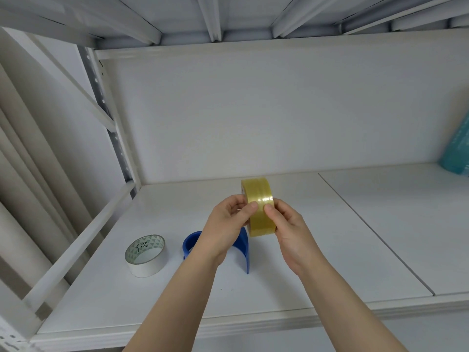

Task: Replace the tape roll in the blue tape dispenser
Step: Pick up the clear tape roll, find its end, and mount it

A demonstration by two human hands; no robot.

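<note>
Both hands hold a yellowish clear tape roll (258, 207) upright above the white shelf (279, 288). The left hand (225, 229) grips its near-left edge with the thumb on the outer band, and the right hand (291, 232) grips the right side, thumb also on the band. The blue tape dispenser (193, 243) lies on the shelf just below, largely hidden behind the left hand and wrist. To its left rests a white tape roll (146, 255). At the right edge, a teal packet (456, 153) is cut off.
</note>
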